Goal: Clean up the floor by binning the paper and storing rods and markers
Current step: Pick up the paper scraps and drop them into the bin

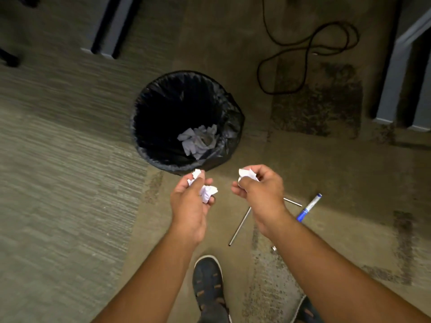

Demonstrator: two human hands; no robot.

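Black plastic lined the round bin [186, 117] standing on the carpet [58, 183], with crumpled white paper [198, 141] already lying at its bottom. Just short of its near rim, the left hand [190, 201] clutched two paper wads [205, 190] and the right hand [258, 190] gripped another wad [248, 174]. Beside the right wrist, a metal rod [240, 226] and a blue marker [309, 207] lay on the floor.

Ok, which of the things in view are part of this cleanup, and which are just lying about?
Part of the job:
- crumpled paper in left hand
- crumpled paper in right hand
- bin, paper already inside
- metal rods
- blue marker

Just lying about:
- black cable
- grey furniture legs
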